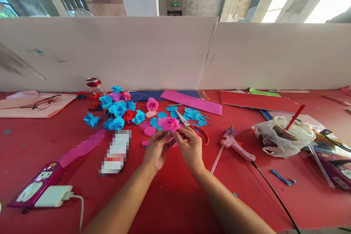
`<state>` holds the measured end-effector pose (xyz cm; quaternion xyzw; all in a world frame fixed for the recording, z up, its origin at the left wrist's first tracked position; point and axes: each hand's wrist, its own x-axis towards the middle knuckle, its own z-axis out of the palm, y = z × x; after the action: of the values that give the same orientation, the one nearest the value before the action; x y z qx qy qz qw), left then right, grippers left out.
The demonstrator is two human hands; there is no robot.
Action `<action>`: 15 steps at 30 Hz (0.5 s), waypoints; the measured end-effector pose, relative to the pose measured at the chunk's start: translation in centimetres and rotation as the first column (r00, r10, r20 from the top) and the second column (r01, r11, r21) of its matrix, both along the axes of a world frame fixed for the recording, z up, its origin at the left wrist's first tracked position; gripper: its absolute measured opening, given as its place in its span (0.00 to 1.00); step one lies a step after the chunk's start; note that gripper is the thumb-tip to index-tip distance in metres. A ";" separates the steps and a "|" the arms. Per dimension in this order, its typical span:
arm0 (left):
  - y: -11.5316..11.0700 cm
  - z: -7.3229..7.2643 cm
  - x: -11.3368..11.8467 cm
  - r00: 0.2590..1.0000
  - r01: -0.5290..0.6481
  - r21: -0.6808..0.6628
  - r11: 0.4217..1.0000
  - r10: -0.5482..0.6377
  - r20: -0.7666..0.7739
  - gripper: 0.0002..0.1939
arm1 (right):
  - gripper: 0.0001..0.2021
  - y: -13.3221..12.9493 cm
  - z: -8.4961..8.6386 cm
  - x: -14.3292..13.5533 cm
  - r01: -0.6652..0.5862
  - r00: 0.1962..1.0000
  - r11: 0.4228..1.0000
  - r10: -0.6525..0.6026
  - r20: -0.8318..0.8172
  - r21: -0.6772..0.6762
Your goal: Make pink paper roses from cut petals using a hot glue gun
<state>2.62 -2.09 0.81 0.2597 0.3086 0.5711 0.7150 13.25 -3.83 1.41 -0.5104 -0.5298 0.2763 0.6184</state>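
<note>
Over the middle of the red desk [170,197], a pink paper flower [169,124] is held up between two hands, its open petals facing away from the palms. The left hand [158,149] pinches its underside with thumb and fingers closed together, and the right hand [192,148] pinches the same base from the other side. Just beyond the right hand lie scissors [202,136] with red handles, partly hidden by its fingers, their blades among loose blue petals [194,114]. Toward the desk's far edge, left of the hands, stands a cluster of blue, red and pink flowers [117,109], with a red-lidded jar [94,86] behind it. Right of the right hand rests a pink glue gun [237,147]; nearer the right edge, a lidded cup [293,129] with a red straw sits in a plastic bag [282,150].
</note>
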 end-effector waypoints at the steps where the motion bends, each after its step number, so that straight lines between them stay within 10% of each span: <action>1: -0.1 0.0 0.0 1.000 0.005 0.003 1.000 -0.005 -0.003 0.07 | 0.08 0.0 0.0 0.0 0.009 1.000 1.000 -0.009 0.008 0.006; 15: -0.2 -0.1 0.0 0.998 0.001 0.020 1.000 0.000 -0.068 0.06 | 0.06 0.0 0.4 0.1 0.020 0.999 1.000 -0.020 -0.050 -0.008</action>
<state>2.59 -2.30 0.70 0.2861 0.3270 0.5647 0.7016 13.38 -3.86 1.84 -0.5109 -0.5080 0.2846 0.6324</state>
